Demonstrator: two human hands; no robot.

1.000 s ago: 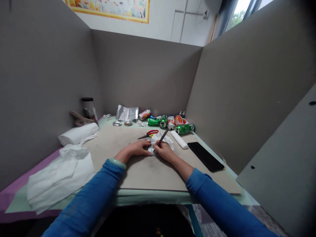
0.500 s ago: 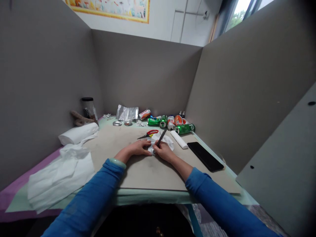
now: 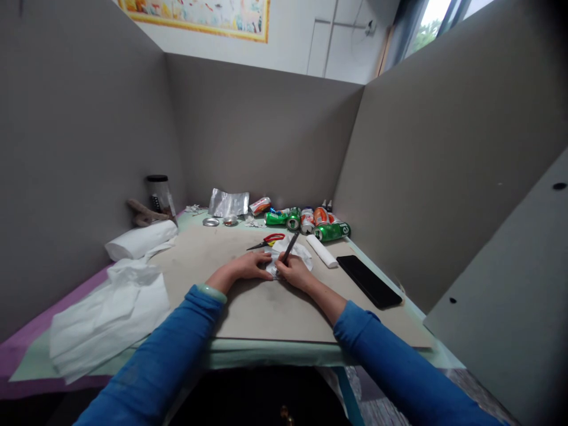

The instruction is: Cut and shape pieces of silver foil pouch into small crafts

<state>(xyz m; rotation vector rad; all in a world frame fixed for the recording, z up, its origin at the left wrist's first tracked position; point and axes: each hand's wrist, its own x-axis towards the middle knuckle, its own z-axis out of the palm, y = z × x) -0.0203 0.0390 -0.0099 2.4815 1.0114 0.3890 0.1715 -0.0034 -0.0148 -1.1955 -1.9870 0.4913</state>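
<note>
My right hand [image 3: 293, 271] is closed around a dark, pen-shaped tool [image 3: 290, 247], its upper end tilted away to the right. The tool's tip is hidden by my fingers. Beneath both hands lies a small silvery-grey piece [image 3: 272, 267], partly covered, with crumpled white tissue [image 3: 304, 254] behind it. My left hand [image 3: 252, 265] lies palm down at the left edge of the piece, fingers stretched over it and thumb apart. Just beyond my hands rest scissors [image 3: 271, 239] with red and yellow handles.
Several drink cans [image 3: 293, 219] lie along the back beside a silver foil sheet [image 3: 228, 203]. On the right are a white bar [image 3: 322, 251] and a black phone-like slab [image 3: 368, 281]. White paper [image 3: 106, 310], a paper roll [image 3: 142, 239] and a jar [image 3: 160, 195] occupy the left. Grey partitions enclose the table.
</note>
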